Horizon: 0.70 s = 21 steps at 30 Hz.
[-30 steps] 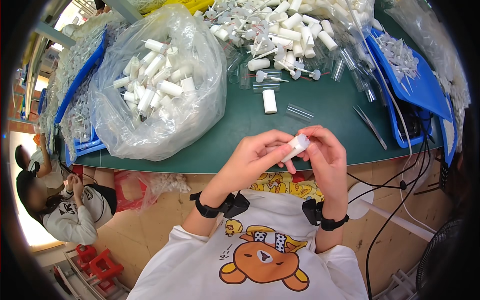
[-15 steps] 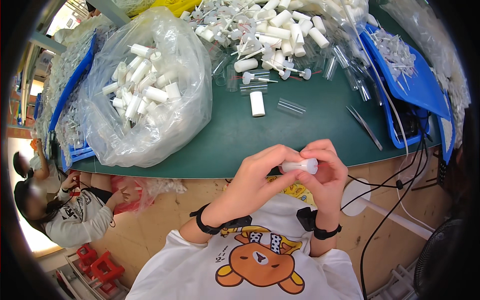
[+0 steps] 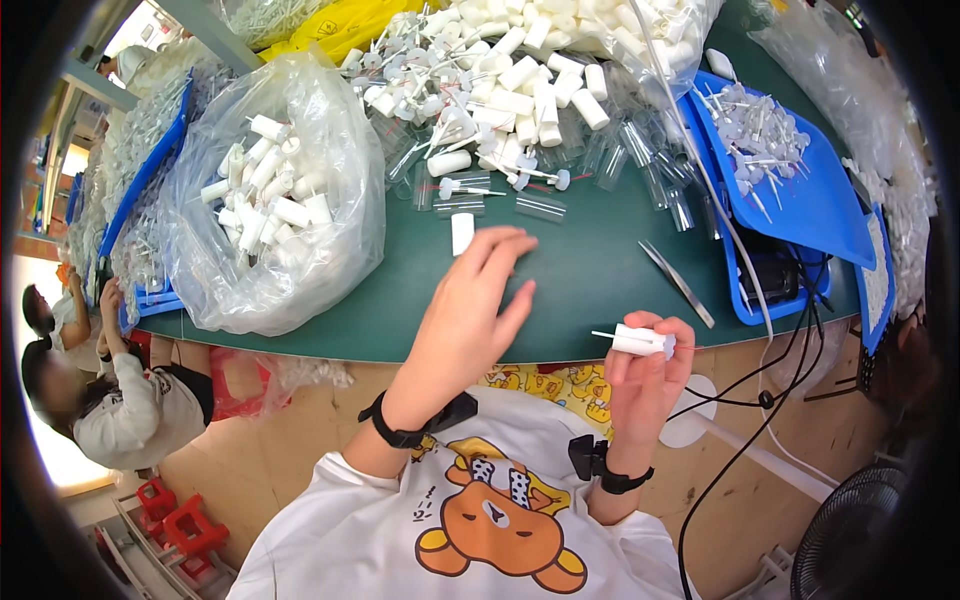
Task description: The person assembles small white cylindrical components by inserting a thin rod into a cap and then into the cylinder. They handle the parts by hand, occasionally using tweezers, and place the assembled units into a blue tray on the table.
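Observation:
My right hand (image 3: 652,375) grips a white cylinder (image 3: 640,341) near the table's front edge. A thin white stem sticks out of its left end, and a pale round cap with a red wire sits at its right end. My left hand (image 3: 480,300) reaches over the green table with its fingers apart and nothing held. Just beyond its fingertips stands a loose white cylinder (image 3: 462,234). A clear plastic tube (image 3: 541,207) lies a little farther off, beside stemmed parts with discs.
A clear bag (image 3: 330,280) of white cylinders fills the table's left side. A heap of white cylinders (image 3: 520,75) and stemmed discs lies at the back. Tweezers (image 3: 677,283), blue trays (image 3: 800,215) and black cables (image 3: 740,475) are at right. A person (image 3: 140,415) sits at left.
My hands have parted. The left one has let go of the cylinder and moved up and left toward the loose cylinder. The right one keeps its piece, now with a stem showing. The view has shifted.

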Each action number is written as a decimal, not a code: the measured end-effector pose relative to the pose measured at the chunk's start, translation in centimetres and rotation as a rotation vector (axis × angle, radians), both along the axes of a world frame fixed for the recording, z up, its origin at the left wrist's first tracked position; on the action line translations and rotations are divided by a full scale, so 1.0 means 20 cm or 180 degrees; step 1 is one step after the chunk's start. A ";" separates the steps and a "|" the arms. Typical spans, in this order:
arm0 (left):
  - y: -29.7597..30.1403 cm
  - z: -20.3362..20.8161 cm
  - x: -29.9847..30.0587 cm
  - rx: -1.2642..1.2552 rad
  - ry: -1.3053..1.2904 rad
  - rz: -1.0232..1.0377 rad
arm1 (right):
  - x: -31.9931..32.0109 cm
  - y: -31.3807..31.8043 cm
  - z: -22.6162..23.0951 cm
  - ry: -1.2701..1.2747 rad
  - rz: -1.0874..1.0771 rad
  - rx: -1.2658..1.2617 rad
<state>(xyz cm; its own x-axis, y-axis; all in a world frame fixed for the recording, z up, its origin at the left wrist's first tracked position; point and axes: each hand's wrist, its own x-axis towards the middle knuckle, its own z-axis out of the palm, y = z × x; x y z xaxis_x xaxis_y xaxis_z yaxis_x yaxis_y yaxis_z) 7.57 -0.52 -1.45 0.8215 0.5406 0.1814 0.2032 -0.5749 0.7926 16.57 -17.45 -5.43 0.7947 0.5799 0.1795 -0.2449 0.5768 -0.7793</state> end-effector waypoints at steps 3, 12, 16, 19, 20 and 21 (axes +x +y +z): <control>0.00 -0.01 0.11 0.0641 0.0172 0.0330 | 0.09 -0.03 0.01 -0.0015 0.0194 0.0015; -0.03 -0.02 0.25 0.1032 0.0718 0.0543 | 0.30 -0.06 0.12 0.0069 0.0767 -0.0460; -0.03 -0.01 0.23 0.0855 0.0404 0.0732 | 0.34 -0.05 0.14 -0.0102 0.0866 -0.0512; -0.08 0.03 0.18 0.0440 0.0213 0.0688 | 0.32 -0.03 0.13 -0.0166 0.0651 -0.0678; -0.09 0.04 0.15 0.0295 0.0124 0.0637 | 0.30 -0.03 0.13 -0.0172 0.0611 -0.0696; -0.10 0.04 0.12 0.0150 0.0035 0.0581 | 0.28 -0.03 0.13 -0.0177 0.0567 -0.0714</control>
